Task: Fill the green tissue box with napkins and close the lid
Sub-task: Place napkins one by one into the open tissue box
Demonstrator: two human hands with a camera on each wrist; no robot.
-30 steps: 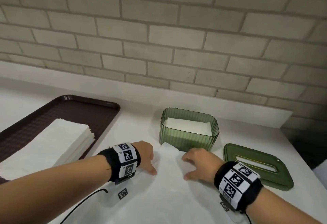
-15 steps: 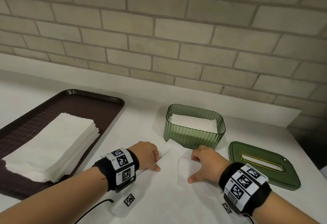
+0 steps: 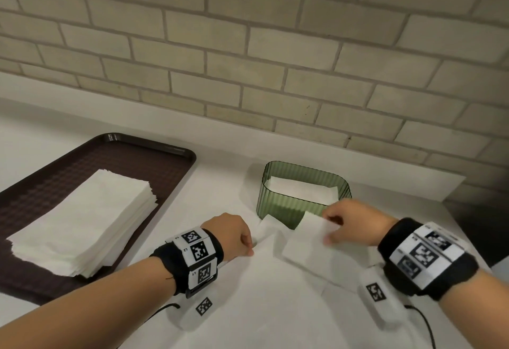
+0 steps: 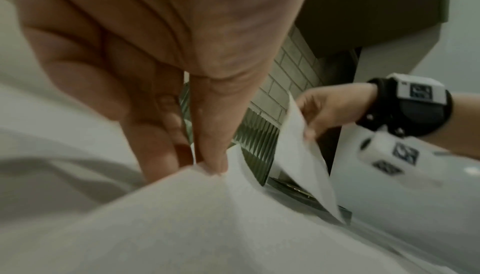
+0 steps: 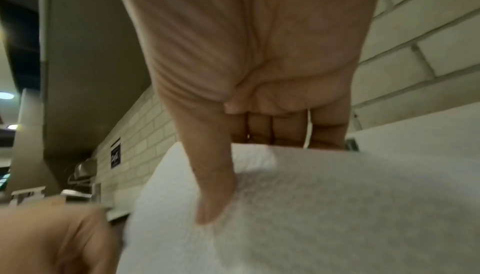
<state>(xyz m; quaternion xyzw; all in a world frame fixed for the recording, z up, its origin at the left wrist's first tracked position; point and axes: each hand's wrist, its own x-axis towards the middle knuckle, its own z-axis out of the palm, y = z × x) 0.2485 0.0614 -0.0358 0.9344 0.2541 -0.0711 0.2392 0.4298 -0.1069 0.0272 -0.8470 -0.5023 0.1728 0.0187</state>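
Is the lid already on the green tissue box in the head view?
No, the green tissue box stands open on top, with white napkins visible inside it.

Hidden and cut off

The right hand [image 3: 355,224] and wristband cover the lid; the napkin [image 3: 311,241] hides the box's [image 3: 278,200] near right wall; the tray [image 3: 154,150] runs off the left edge.
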